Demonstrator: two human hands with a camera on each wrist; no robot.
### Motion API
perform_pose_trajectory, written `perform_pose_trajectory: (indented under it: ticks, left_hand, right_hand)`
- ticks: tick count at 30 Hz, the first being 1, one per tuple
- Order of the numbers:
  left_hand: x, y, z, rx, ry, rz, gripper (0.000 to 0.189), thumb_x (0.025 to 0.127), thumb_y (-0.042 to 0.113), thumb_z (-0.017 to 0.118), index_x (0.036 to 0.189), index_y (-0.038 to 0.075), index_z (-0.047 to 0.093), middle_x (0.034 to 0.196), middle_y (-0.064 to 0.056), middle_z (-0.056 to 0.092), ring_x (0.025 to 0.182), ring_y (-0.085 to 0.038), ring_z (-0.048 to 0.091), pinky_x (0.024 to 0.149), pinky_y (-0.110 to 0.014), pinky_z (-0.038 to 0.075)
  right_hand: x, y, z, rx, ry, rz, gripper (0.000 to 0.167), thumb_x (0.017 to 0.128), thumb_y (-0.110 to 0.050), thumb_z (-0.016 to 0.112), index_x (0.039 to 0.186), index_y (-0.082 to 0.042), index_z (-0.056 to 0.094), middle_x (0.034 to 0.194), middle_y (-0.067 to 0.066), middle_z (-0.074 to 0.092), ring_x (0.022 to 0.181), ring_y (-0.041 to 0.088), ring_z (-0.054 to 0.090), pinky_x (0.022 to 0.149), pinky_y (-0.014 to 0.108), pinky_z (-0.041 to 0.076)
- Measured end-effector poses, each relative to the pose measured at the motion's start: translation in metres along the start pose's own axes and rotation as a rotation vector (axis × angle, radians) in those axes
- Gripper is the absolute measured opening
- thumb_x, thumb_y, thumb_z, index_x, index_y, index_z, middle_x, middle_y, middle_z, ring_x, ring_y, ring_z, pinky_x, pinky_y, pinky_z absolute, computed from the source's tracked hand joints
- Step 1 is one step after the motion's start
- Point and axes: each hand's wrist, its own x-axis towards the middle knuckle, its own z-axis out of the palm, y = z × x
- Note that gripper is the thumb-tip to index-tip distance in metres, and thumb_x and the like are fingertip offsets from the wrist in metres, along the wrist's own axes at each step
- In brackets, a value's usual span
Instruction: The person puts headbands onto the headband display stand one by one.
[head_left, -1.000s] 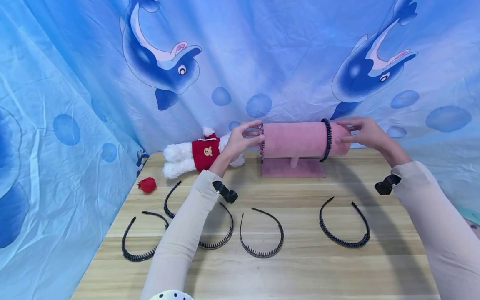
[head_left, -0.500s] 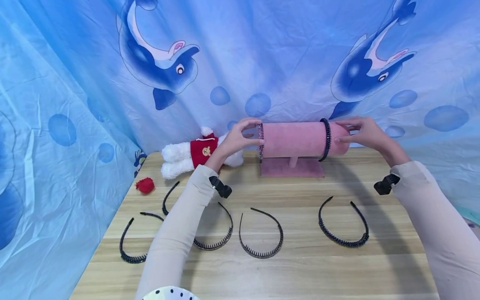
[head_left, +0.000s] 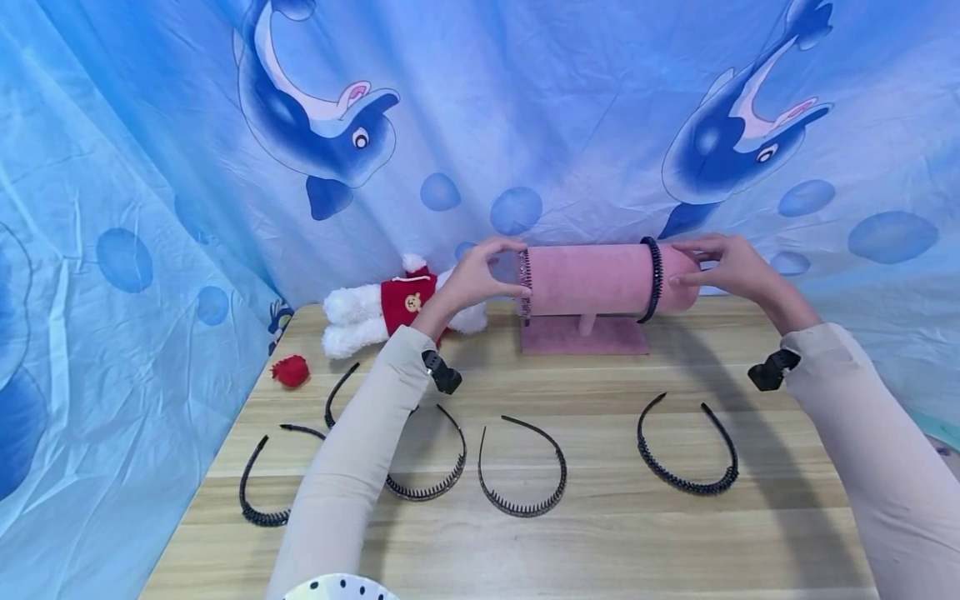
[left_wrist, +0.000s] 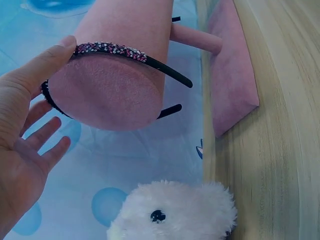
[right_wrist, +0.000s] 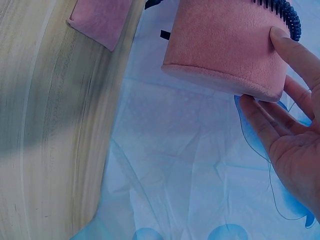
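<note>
A pink headband stand (head_left: 588,279), a padded roll on a post and flat base, stands at the back of the table. At its left end sits a headband covered in pink and silver sequins (left_wrist: 107,48), and my left hand (head_left: 476,273) holds it with the thumb on its band; the index fingertip is hidden in the left wrist view. My right hand (head_left: 731,262) grips the roll's right end, thumb on one side and fingers against the end (right_wrist: 295,115). Just inward of that hand, a dark beaded headband (head_left: 654,279) is on the roll.
Several dark headbands lie on the wooden table, including one in the middle (head_left: 522,507) and one at right (head_left: 688,485). A white plush toy in a red top (head_left: 407,304) lies left of the stand, near a red pompom (head_left: 291,371). A blue dolphin-print curtain (head_left: 585,125) hangs behind.
My left thumb has shifted slightly down along the sequined headband, and the left forearm has moved a little left. The head view has turned slightly. My right hand stays on the roll's end.
</note>
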Motion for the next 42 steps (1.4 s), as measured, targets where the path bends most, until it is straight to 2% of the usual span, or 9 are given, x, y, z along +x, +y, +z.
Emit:
perform_pose_trajectory:
  ticks: [6,12,17,25,28,33,37,39,42]
  left_hand:
    - [0.005,0.006,0.007,0.146,0.021,0.016,0.075,0.074,0.031,0.093,0.139,0.016,0.060,0.148,0.000,0.059,0.145,-0.019,0.045,0.126,-0.040,0.032]
    - [0.013,0.013,0.016,0.229,0.017,0.050,0.077,0.071,0.036,0.094,0.138,0.015,0.062,0.151,-0.005,0.056,0.145,-0.023,0.046,0.126,-0.044,0.032]
    - [0.022,0.020,0.024,0.318,0.004,0.071,0.078,0.070,0.040,0.094,0.137,0.018,0.063,0.150,-0.002,0.057,0.144,-0.019,0.048,0.125,-0.037,0.033]
    - [0.031,0.032,0.038,0.383,-0.039,0.090,0.078,0.073,0.041,0.092,0.140,0.016,0.060,0.153,-0.006,0.054,0.146,-0.022,0.045,0.127,-0.041,0.028]
    - [0.034,0.036,0.042,0.403,-0.053,0.073,0.078,0.074,0.043,0.091,0.141,0.018,0.059,0.154,-0.003,0.053,0.146,-0.020,0.044,0.128,-0.041,0.027]
    - [0.042,0.039,0.050,0.479,-0.064,0.094,0.079,0.074,0.049,0.089,0.141,0.021,0.059,0.152,0.002,0.055,0.144,-0.017,0.046,0.129,-0.045,0.025]
    - [0.047,0.043,0.056,0.547,-0.076,0.098,0.080,0.075,0.054,0.086,0.143,0.023,0.057,0.152,0.005,0.055,0.146,-0.018,0.045,0.130,-0.047,0.019]
    - [0.049,0.045,0.058,0.567,-0.082,0.091,0.080,0.075,0.056,0.085,0.143,0.025,0.057,0.153,0.005,0.054,0.146,-0.020,0.044,0.129,-0.048,0.022]
    - [0.050,0.049,0.063,0.581,-0.080,0.081,0.078,0.076,0.058,0.084,0.142,0.028,0.057,0.153,0.006,0.053,0.145,-0.023,0.046,0.125,-0.050,0.031]
  right_hand:
    - [0.000,0.000,-0.001,-0.005,0.000,0.007,0.068,0.086,-0.033,0.083,0.146,-0.014,0.057,0.152,0.024,0.049,0.135,0.045,0.050,0.075,0.010,0.040]
    - [-0.001,-0.001,0.000,0.000,0.002,0.003,0.068,0.087,-0.032,0.083,0.146,-0.013,0.056,0.152,0.025,0.048,0.134,0.046,0.050,0.076,0.010,0.041]
    - [-0.001,-0.002,0.000,0.014,-0.003,0.005,0.069,0.087,-0.031,0.083,0.147,-0.010,0.055,0.153,0.026,0.047,0.134,0.047,0.051,0.075,0.007,0.041]
    - [-0.001,0.001,0.000,0.020,0.006,-0.007,0.069,0.087,-0.030,0.083,0.147,-0.010,0.056,0.153,0.025,0.048,0.133,0.046,0.051,0.075,0.006,0.040]
    - [-0.001,0.001,0.000,0.014,0.003,-0.003,0.069,0.087,-0.031,0.083,0.147,-0.010,0.055,0.153,0.025,0.048,0.133,0.046,0.051,0.079,0.011,0.043]
    - [-0.001,0.000,0.000,0.008,-0.002,0.002,0.070,0.087,-0.033,0.082,0.148,-0.010,0.054,0.153,0.025,0.047,0.133,0.047,0.051,0.090,0.031,0.050]
    - [0.000,0.000,0.000,0.017,-0.006,0.009,0.071,0.087,-0.033,0.082,0.148,-0.011,0.054,0.154,0.025,0.047,0.134,0.046,0.050,0.082,0.018,0.047]
    - [-0.001,0.001,0.000,0.020,-0.005,0.009,0.071,0.087,-0.033,0.083,0.148,-0.010,0.054,0.153,0.025,0.047,0.134,0.046,0.050,0.076,0.010,0.043]
    - [-0.001,0.003,0.000,0.020,-0.001,0.005,0.071,0.087,-0.032,0.082,0.148,-0.010,0.054,0.153,0.026,0.046,0.134,0.046,0.050,0.073,0.007,0.041]
